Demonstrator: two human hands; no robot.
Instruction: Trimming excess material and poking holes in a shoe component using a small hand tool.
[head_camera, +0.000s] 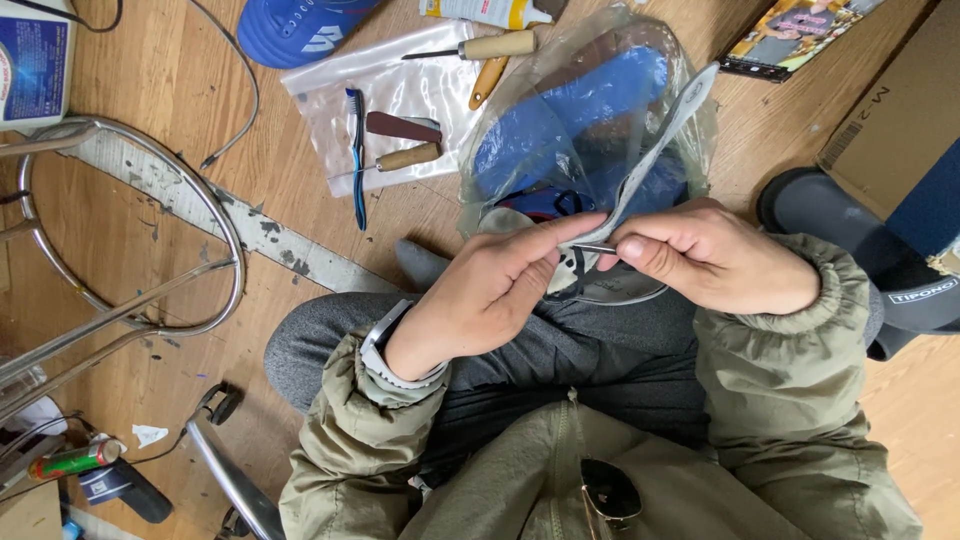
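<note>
- The grey shoe sole (640, 285) lies across my lap, its long pale edge strip (660, 150) lifting up and away from me over a blue shoe in a clear plastic bag (590, 120).
- My right hand (715, 255) pinches a thin metal needle (592, 248) between thumb and forefinger, closed tight on it, tip pointing left at the sole's edge.
- My left hand (490, 290) is closed around the near end of the sole, fingers stretched over it and touching the needle tip.
- Risk, as I judge it: my left fingertips sit right in the needle's line, so a slip through the rubber could prick them; the floppy strip could twist and pull the stitch off line.
- Room: my knees hem the work in below; the bag crowds it in front.
- To the left on the wood floor lie wooden-handled awls (405, 157) and a blue toothbrush (357, 150) on a plastic sheet, near but apart.
- A cardboard box (900, 110) and dark sandal (850, 225) close off the right side; a chrome stool frame (130, 230) stands well left.
</note>
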